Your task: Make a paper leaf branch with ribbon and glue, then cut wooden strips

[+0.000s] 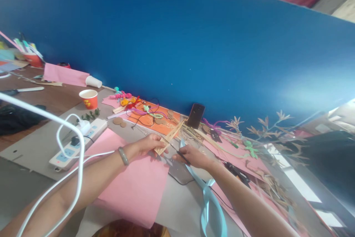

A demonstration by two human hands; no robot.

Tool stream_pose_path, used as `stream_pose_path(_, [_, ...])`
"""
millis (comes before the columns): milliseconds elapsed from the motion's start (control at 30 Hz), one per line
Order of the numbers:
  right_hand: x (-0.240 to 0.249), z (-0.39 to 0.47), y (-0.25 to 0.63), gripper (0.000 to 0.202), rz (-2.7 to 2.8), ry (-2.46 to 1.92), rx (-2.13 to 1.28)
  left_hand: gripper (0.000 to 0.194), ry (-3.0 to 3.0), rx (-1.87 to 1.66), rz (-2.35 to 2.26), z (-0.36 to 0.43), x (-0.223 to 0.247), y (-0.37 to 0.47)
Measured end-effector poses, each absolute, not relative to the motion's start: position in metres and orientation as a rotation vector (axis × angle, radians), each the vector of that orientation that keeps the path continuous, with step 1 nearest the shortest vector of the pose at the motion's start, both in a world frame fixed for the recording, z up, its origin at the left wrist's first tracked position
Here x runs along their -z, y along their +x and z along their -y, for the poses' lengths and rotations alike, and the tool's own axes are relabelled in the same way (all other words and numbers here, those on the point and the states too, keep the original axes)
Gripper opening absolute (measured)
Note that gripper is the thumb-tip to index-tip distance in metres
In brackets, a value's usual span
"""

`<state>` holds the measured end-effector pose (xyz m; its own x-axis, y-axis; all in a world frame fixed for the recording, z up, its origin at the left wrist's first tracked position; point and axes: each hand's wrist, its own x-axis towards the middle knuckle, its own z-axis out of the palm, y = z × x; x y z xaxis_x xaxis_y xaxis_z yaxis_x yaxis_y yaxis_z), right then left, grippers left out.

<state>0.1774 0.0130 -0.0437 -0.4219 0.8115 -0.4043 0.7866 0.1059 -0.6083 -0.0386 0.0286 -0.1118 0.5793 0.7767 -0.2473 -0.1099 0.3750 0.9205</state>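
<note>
My left hand [151,144], with a greenish bangle [123,156] on its wrist, is closed on a flat bundle of pale straw strips [172,133]. The strips fan out towards the back of the table. My right hand [191,156] grips a slim tool with a dark handle [181,154], whose thin end reaches across the straw; its exact kind is not clear. Under the left forearm lies a large pink paper sheet [138,185]. A light blue ribbon [206,200] trails beneath my right hand and forearm.
A white power strip [80,144] with looping white cables [82,155] stands at left, crossing my left arm. Behind are a red paper cup [88,100], orange paper [149,115] under colourful cords, and a propped dark phone [196,115]. Dried sprigs [266,128] rise at right before the blue wall [177,44].
</note>
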Motion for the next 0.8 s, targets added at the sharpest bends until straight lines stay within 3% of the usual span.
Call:
stream_pose_path(667, [0.053, -0.019, 0.179, 0.045, 2.383, -1.696, -1.223, 0.037, 0.983, -0.598, -0.792, -0.035, 0.119, -0.045])
stream_pose_path(800, [0.049, -0.036, 0.181, 0.040, 2.402, -1.768, -0.883, 0.033, 1.047, -0.521, -0.780, -0.034, 0.115, -0.048])
